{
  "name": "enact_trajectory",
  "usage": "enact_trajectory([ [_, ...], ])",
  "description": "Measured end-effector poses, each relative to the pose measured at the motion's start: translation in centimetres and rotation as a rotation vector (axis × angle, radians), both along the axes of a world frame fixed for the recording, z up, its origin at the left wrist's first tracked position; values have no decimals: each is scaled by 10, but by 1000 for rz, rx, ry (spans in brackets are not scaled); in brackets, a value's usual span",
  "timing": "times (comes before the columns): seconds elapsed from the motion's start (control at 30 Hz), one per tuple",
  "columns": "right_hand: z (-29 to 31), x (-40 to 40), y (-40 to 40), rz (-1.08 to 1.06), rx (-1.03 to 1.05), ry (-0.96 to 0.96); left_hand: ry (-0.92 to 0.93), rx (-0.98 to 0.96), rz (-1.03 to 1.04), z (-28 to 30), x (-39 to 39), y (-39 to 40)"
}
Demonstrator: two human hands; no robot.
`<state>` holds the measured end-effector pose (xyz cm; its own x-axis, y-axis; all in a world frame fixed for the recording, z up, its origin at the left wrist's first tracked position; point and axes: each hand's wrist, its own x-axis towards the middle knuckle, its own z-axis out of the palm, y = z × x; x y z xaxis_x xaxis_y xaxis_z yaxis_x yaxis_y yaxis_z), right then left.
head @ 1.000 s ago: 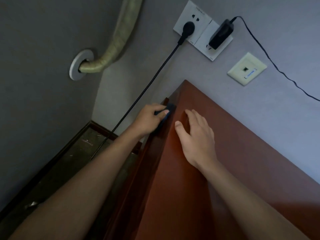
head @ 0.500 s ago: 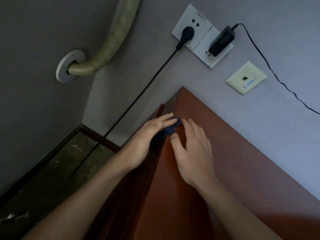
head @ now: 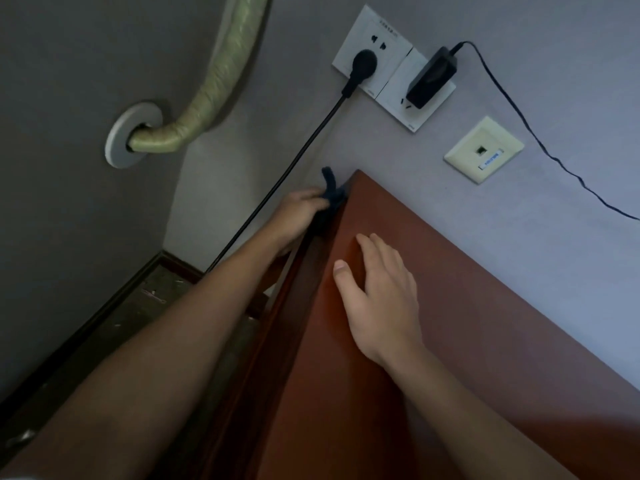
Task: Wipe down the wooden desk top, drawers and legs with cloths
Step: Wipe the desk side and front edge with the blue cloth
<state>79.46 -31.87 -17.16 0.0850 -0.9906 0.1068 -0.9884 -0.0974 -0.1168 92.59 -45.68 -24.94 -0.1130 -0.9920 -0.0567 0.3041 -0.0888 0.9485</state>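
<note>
Head view: the left hand grips a dark blue cloth and holds it against the far corner of the tabletop, at the top of the desk's side edge. Its fingers are curled round the cloth, and a loose end of the cloth sticks up above the corner, in front of the wall. The right hand rests flat on the reddish-brown tabletop, a little nearer the person than the corner; its fingers are straight and close together, the thumb set apart towards the edge. The two hands are apart, the cloth between the left hand and the corner.

A black cable runs from a plug in a white socket down past the left hand towards the floor. Beside it a black adapter sits in a second socket, with a thin wire trailing off to the right. A cream wall plate is fixed just above the tabletop's back edge. On the left wall a wrapped pipe bends into a round grey collar. The room is dim.
</note>
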Motion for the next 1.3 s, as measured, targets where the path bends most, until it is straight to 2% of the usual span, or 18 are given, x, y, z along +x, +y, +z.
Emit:
enact_trajectory([
  [0.2, 0, 1, 3, -7, 2, 2, -184, -173, -36, -43, 22, 133],
  [0.27, -1, 2, 3, -6, -2, 2, -174, -160, -52, -70, 20, 156],
  [0.3, -1, 2, 3, -6, -7, 4, -174, -164, -68, -83, 16, 148],
  [0.37, -2, 1, 2, -4, -16, 8, -126, -65, -174, -95, 12, 115],
  [0.43, -3, 0, 1, -1, -15, 14, -56, 24, -191, -93, 3, 72],
  [0.5, -3, 0, 1, -1, -12, 18, 20, -59, -172, -60, -5, 43],
  [0.57, -3, 0, 1, -1, -10, 17, 20, -191, -150, -23, -13, 19],
  [0.73, -2, 0, 0, 1, 4, 10, -82, -98, -150, 5, -23, -53],
  [0.83, -1, -1, -2, 2, 5, -1, -46, -78, -107, 11, -26, -47],
  [0.97, -3, -2, -3, -6, -10, -2, 44, -134, -47, 12, -20, 2],
  [1.03, -3, -1, -2, -11, -13, -1, 32, -173, -19, -4, -10, 47],
  [1.1, -3, 0, -1, -19, -9, 6, -67, -196, 1, -28, 5, 101],
  [1.23, 3, 2, -1, -4, 30, 111, -401, -208, 50, -68, 40, 197],
  [1.3, 7, 2, -10, 21, 47, 169, -439, -145, 55, -77, 47, 219],
])
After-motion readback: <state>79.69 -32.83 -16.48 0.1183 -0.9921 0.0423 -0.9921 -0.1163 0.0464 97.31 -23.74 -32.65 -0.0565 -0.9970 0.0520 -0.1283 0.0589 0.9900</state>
